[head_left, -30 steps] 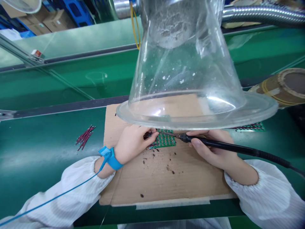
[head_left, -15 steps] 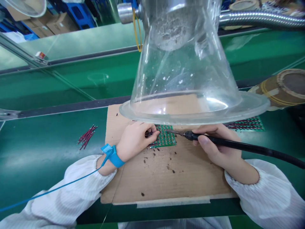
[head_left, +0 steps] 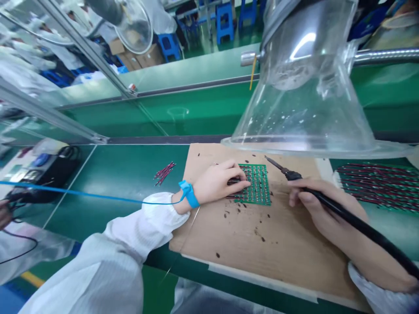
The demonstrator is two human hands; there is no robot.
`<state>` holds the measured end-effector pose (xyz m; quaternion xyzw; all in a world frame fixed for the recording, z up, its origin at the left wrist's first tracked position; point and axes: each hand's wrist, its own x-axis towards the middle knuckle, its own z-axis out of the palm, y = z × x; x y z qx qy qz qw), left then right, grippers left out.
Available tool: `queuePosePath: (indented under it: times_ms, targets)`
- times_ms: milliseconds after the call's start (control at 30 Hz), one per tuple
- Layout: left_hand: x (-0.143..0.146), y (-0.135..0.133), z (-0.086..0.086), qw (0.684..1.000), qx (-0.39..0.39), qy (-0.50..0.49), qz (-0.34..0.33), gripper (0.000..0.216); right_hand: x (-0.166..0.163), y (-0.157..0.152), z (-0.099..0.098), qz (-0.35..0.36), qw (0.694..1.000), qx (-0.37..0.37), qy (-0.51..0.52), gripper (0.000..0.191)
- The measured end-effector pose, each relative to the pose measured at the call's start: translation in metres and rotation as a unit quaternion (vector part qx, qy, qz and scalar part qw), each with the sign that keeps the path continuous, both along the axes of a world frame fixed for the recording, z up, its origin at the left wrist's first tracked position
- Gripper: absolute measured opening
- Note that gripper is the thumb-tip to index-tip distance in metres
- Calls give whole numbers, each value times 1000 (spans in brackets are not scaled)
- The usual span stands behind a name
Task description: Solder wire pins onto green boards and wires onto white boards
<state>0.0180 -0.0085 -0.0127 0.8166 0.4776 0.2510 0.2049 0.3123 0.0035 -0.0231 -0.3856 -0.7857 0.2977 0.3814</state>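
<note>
My left hand (head_left: 221, 183), with a blue wrist strap (head_left: 189, 194), rests at the left side of a green circuit board (head_left: 260, 185). Its fingers are curled around thin dark wires, partly hidden by the palm. Rows of solder points cover the board, and dark red wires (head_left: 231, 197) stick out at its lower left, under the hand. My right hand (head_left: 322, 203) grips a black soldering iron (head_left: 294, 175) like a pen. The iron's tip is in the air right of and above the board, apart from it.
Cardboard (head_left: 242, 240) with dark specks lies under the board. A loose bunch of red wires (head_left: 164, 173) lies left, wired boards (head_left: 379, 185) right. A clear fume hood (head_left: 304, 117) hangs low overhead. A black device (head_left: 60, 168) and a co-worker's hand (head_left: 4, 213) are far left.
The view has turned to the left. The soldering iron's tip has moved off the board, up and to the right. My left hand stays at the board, its thumb and index finger lying farther over it.
</note>
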Motion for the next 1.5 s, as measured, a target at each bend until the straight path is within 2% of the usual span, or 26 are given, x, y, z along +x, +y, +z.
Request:
queuePosePath:
  times_ms: [100,200,300,367,433,567,800,1033,1233,1333,1500]
  targets:
    - [-35,-5,5,996,64,-6,65,22,-4,5,-1,52,997,42,-37,15]
    - [-92,-23,7,977,88,44,187,21,-8,5,-4,60,996,44,-47,19]
    - [-146,-46,3,939,85,90,319,19,-14,1,-9,70,994,33,-78,29]
    - [-167,-58,-1,927,67,106,353,21,-19,-1,-11,90,989,58,-105,32]
    - [-175,-63,-6,931,38,106,348,21,-25,-2,-12,112,980,95,-134,30]
    - [-173,-60,-9,939,6,79,334,17,-34,-1,-10,120,969,128,-174,28]
    - [-174,-58,-13,934,20,16,356,19,-33,0,-11,89,978,87,-167,30]
    - [-178,-59,-17,923,22,-25,383,22,-31,-2,-16,65,982,82,-155,30]
    - [-166,-60,-10,906,25,-90,412,25,-26,1,-28,72,978,104,-166,32]
    - [-138,-57,0,925,-18,-126,359,26,-27,-1,-27,73,978,99,-166,33]
    - [-62,-37,15,976,-118,-104,151,22,-31,-7,-13,87,983,83,-140,32]
